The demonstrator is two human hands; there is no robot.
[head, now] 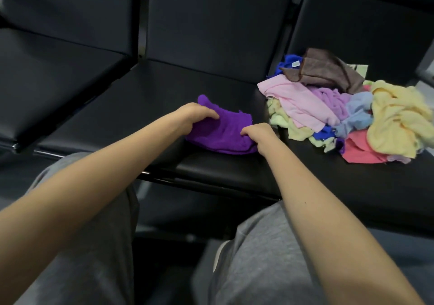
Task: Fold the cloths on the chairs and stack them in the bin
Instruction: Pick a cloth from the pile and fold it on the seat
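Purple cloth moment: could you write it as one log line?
step: folding | left hand: grips purple cloth | right hand: grips same cloth | cloth pile: loose, unfolded | bin: not in view

Under both hands lies a purple cloth [219,132] of soft, fuzzy terry, on a chair seat [145,93] of smooth, faintly glossy black leather-like padding.

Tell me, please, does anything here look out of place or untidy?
Only the cloth pile on the right seat: crumpled and tangled, its pink edge reaching toward the middle seat. Nothing else stands out.
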